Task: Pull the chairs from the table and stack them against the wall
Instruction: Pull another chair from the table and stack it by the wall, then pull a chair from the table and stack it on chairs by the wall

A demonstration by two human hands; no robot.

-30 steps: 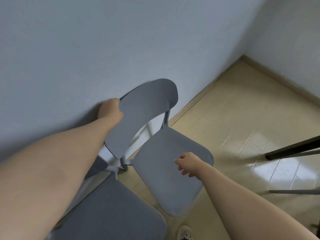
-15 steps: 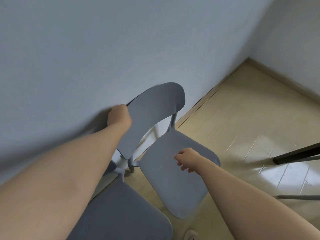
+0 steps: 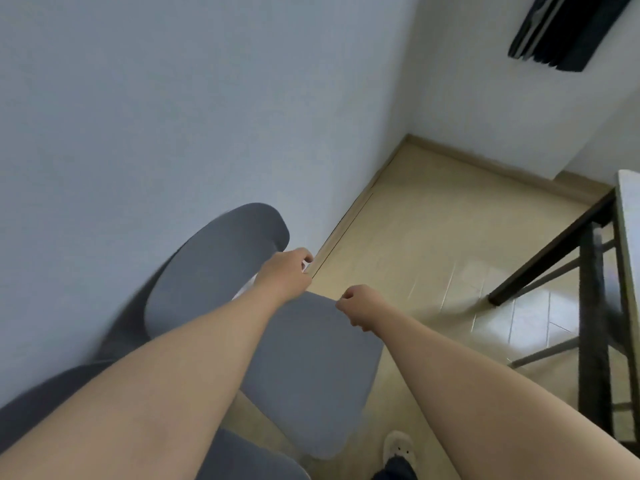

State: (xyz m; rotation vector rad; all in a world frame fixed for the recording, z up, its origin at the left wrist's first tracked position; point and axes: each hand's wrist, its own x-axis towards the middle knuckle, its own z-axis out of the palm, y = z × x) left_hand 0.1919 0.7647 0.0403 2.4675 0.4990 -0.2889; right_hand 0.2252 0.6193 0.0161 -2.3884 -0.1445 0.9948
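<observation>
A grey chair stands close against the pale wall (image 3: 173,98), its curved backrest (image 3: 214,265) toward the wall and its seat (image 3: 311,372) toward me. My left hand (image 3: 287,271) is at the backrest's right end with curled fingers, covering the upright there; whether it grips is hidden. My right hand (image 3: 356,304) is a loose fist at the seat's far right edge, with nothing visible in it. A second grey chair (image 3: 38,410) sits at the lower left, mostly behind my left forearm, its seat (image 3: 249,459) under the first chair's seat edge.
A table with a dark metal frame (image 3: 554,251) and a white top (image 3: 628,216) stands at the right. Beige floor (image 3: 433,220) runs to the corner. A dark object (image 3: 568,29) hangs on the far wall. My shoe (image 3: 398,448) is beside the seat.
My left hand left the backrest's left end and is now at its right end. My right hand went from over the seat to its far right edge. My view rose, showing the table.
</observation>
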